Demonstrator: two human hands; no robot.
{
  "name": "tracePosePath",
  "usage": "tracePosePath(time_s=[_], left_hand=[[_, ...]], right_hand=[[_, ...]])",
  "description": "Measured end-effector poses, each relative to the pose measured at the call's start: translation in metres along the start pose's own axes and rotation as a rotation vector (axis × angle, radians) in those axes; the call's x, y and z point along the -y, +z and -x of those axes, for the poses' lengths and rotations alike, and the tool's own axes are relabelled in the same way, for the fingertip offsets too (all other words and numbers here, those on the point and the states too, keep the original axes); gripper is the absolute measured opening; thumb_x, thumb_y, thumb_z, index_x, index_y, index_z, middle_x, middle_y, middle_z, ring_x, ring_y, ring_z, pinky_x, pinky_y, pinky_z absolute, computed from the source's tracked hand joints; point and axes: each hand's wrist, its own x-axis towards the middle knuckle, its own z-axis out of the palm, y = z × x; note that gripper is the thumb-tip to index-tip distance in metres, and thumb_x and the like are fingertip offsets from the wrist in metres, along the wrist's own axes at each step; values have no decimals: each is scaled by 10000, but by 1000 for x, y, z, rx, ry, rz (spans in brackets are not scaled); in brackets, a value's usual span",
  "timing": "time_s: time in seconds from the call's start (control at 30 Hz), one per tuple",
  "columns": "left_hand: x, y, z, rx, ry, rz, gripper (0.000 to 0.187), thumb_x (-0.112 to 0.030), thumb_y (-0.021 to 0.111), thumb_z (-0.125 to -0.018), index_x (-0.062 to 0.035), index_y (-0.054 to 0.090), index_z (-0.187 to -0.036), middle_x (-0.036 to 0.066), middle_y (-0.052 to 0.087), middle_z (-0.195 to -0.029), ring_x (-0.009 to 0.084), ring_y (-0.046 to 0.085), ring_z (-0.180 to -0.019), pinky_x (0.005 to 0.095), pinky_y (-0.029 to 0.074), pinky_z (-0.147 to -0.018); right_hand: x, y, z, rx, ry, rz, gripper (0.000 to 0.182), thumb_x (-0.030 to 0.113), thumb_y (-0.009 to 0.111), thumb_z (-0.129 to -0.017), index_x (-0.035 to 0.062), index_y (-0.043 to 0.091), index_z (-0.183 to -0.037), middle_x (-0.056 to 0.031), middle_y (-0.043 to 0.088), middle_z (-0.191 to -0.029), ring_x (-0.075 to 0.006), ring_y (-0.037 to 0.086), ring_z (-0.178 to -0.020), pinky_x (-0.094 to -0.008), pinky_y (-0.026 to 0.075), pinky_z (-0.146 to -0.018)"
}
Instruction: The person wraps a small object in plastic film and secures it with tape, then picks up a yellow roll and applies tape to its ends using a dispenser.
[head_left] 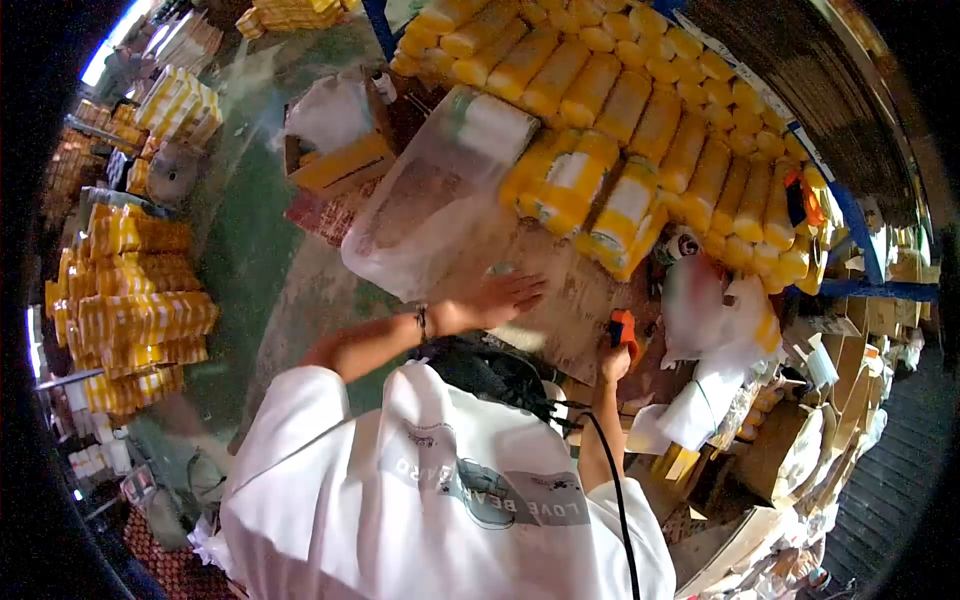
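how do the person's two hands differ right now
The left hand lies open and flat, fingers spread, on the clear plastic bag over the cardboard. The right hand is closed in a fist around an orange tool with a black cable running from it. The left hand reaches further forward, toward the yellow packs; the right hand stays nearer the body. The left wrist wears a bracelet; none shows on the right. Both are bare.

Upper right of the frame: yellow packs [640,100] with white bands, stacked in rows. The clear bag [430,200] at centre looks milky white. The tool [622,328] right of centre is orange, its cord [615,480] black. The shirt [400,490] is white with grey print. The floor [240,250] is green.
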Motion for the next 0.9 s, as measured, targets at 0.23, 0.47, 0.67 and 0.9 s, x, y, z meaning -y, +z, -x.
tracePosePath(time_s=[0.23,0.47,0.67,0.9], left_hand=[[-27,3,8,-100,-137,-11,319,-187,547,-893,-22,659,-1142,146,498,-1447,282,417,-1386,383,322,-1168],[-32,20,3,-82,-36,-350,287,-188,581,-837,-30,699,-1045,168,546,-1387,311,434,-1368,416,326,-1168],[-30,33,4,-113,-14,-368,324,-194,586,-824,-23,687,-1079,173,581,-1322,320,494,-1296,422,340,-1158],[-37,-1,0,-104,-65,-377,261,-111,606,-834,9,621,-1065,111,610,-1045,255,585,-1031,386,465,-935]], right_hand=[[63,-45,37,373,206,-810,397,355,601,-984,20,612,-1197,10,624,-992,-128,577,-867,-270,467,-806],[221,-148,11,585,198,-965,363,366,680,-913,40,670,-1073,-26,628,-811,-135,588,-697,-277,434,-551],[308,-183,-27,1031,41,-680,445,414,697,-890,-7,625,-1015,-69,637,-907,-147,602,-758,-305,464,-652],[355,-155,-35,1326,-192,-667,479,417,661,-901,-31,644,-1070,-54,656,-864,-128,588,-737,-282,461,-700]])
